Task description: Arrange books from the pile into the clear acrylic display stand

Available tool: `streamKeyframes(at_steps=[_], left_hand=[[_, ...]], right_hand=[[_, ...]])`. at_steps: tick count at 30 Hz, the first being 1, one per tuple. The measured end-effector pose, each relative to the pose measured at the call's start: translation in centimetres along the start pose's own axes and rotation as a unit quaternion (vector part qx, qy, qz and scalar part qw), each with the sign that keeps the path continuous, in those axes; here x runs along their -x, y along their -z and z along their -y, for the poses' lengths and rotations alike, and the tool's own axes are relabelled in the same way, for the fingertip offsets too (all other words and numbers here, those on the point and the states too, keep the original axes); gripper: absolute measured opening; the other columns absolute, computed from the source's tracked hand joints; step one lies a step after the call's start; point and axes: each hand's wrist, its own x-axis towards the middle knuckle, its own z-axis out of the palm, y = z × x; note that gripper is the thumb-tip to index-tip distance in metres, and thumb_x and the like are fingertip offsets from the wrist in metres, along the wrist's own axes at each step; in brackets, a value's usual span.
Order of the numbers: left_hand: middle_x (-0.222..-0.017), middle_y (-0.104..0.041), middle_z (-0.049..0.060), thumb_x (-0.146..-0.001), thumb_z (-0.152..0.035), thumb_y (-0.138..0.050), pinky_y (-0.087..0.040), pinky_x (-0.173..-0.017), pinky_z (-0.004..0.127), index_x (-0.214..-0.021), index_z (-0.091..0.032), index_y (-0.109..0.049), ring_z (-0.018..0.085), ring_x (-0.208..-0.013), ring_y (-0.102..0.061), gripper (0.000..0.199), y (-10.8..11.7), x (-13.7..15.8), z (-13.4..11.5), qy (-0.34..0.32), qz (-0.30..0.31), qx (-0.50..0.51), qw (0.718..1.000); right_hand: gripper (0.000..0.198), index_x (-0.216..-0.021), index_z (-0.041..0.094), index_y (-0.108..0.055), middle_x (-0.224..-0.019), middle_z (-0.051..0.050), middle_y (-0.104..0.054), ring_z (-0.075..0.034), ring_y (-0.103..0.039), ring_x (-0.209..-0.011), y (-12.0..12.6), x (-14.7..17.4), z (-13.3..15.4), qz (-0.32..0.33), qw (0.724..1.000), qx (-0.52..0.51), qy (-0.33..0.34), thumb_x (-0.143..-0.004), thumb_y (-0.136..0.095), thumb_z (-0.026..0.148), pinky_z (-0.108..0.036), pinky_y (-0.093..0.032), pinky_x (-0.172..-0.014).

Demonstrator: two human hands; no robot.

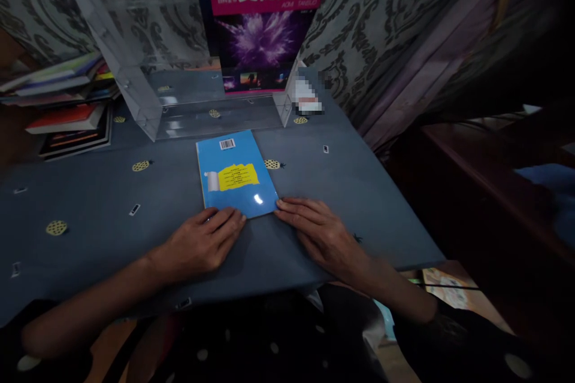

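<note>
A blue book (236,155) lies flat on the table, with a barcode near its far edge and a yellow torn-paper design across its middle. My left hand (211,242) rests at the near edge of the book, fingers curled over that edge. At the near right corner, my right hand (321,230) grips the book with thumb and fingers close together. Beyond it stands a clear acrylic book rack (220,119), holding an upright book (260,36) with a magenta and purple cover on its right side.
A stack of books (76,114) sits at the far left of the grey-blue tablecloth (171,167), which is printed with pineapples. A blurred white item (308,96) lies right of the rack. Patterned wallpaper (354,12) rises behind the table, with a curtain (426,54) at the right.
</note>
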Motion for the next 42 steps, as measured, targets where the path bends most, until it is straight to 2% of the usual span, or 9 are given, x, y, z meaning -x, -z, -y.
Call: streamKeyframes(at_steps=[4,9,16,19,22,26,31,36,42], left_hand=[[-0.113,-0.074,0.012,-0.095,-0.003,-0.044,-0.051,-0.093,0.033,-0.116,-0.005,-0.068,0.022,-0.108,-0.066,0.032,0.8,1.7,0.0,0.020,0.008,0.004,1.000],[-0.119,-0.072,0.014,-0.094,-0.001,-0.043,-0.051,-0.094,0.033,-0.122,-0.005,-0.065,0.022,-0.112,-0.066,0.035,1.7,3.7,-0.1,0.035,0.050,0.015,0.998],[-0.120,-0.071,0.016,-0.095,-0.003,-0.044,-0.052,-0.094,0.032,-0.131,-0.005,-0.058,0.022,-0.113,-0.065,0.039,1.3,5.3,-0.6,0.067,0.039,0.037,0.996],[-0.115,-0.072,0.014,-0.095,-0.002,-0.040,-0.054,-0.093,0.032,-0.125,-0.004,-0.061,0.022,-0.110,-0.065,0.036,0.9,5.3,-0.7,0.077,0.002,0.033,0.996],[-0.112,-0.072,0.014,-0.095,-0.002,-0.040,-0.054,-0.092,0.033,-0.119,-0.004,-0.063,0.022,-0.109,-0.065,0.033,0.6,5.4,-0.9,0.087,-0.023,0.037,0.995],[-0.108,-0.072,0.013,-0.095,-0.007,-0.044,-0.054,-0.091,0.033,-0.119,-0.009,-0.064,0.021,-0.107,-0.064,0.031,0.3,5.7,-1.0,0.085,-0.017,0.039,0.996],[-0.106,-0.072,0.013,-0.096,-0.007,-0.042,-0.055,-0.090,0.033,-0.114,-0.009,-0.067,0.022,-0.108,-0.063,0.031,0.1,5.7,-1.0,0.095,-0.030,0.044,0.994],[-0.109,-0.072,0.012,-0.098,-0.006,-0.037,-0.055,-0.089,0.031,-0.121,-0.007,-0.064,0.020,-0.103,-0.064,0.036,-0.1,5.5,-1.3,0.123,-0.031,0.059,0.990],[-0.116,-0.070,0.014,-0.098,-0.007,-0.036,-0.054,-0.094,0.034,-0.131,-0.008,-0.058,0.022,-0.111,-0.062,0.040,-1.4,6.2,-2.3,0.149,-0.031,0.074,0.986]], right_hand=[[0.050,-0.140,0.025,-0.055,-0.133,-0.009,-0.066,-0.026,-0.060,-0.124,0.0,0.0,-0.1,0.004,1.000,0.005,0.001,-0.094,-0.048,0.005,-0.052,-0.054,-0.099],[0.048,-0.138,0.023,-0.056,-0.131,-0.009,-0.067,-0.026,-0.060,-0.124,-0.2,0.1,-0.3,0.006,1.000,0.023,0.008,-0.094,-0.048,0.005,-0.051,-0.055,-0.097],[0.041,-0.131,0.023,-0.062,-0.122,-0.009,-0.072,-0.027,-0.060,-0.123,-0.3,-1.4,0.4,-0.010,1.000,0.003,0.021,-0.094,-0.051,0.008,-0.055,-0.052,-0.101],[0.041,-0.136,0.023,-0.059,-0.128,-0.008,-0.069,-0.024,-0.057,-0.129,-0.5,-3.6,1.9,0.066,0.995,-0.054,0.048,-0.097,-0.048,0.013,-0.053,-0.049,-0.108],[0.043,-0.145,0.022,-0.050,-0.145,-0.009,-0.057,-0.019,-0.047,-0.140,-1.0,-6.1,3.5,0.157,0.982,-0.088,0.064,-0.102,-0.046,0.022,-0.047,-0.038,-0.119],[0.049,-0.149,0.014,-0.043,-0.150,-0.012,-0.051,-0.018,-0.040,-0.145,-1.9,-8.7,4.1,0.227,0.965,-0.104,0.083,-0.104,-0.044,0.034,-0.042,-0.028,-0.125],[0.045,-0.148,0.017,-0.045,-0.149,-0.008,-0.053,-0.016,-0.038,-0.146,-2.8,-11.1,2.6,0.255,0.955,-0.121,0.092,-0.106,-0.041,0.033,-0.041,-0.028,-0.124],[0.043,-0.147,0.016,-0.046,-0.152,-0.008,-0.050,-0.015,-0.034,-0.147,-3.9,-13.8,0.3,0.271,0.950,-0.100,0.121,-0.106,-0.041,0.029,-0.041,-0.024,-0.126],[0.043,-0.148,0.024,-0.045,-0.156,-0.004,-0.045,-0.015,-0.029,-0.150,-5.6,-17.3,-3.0,0.260,0.954,-0.058,0.137,-0.105,-0.043,0.029,-0.041,-0.025,-0.125]])
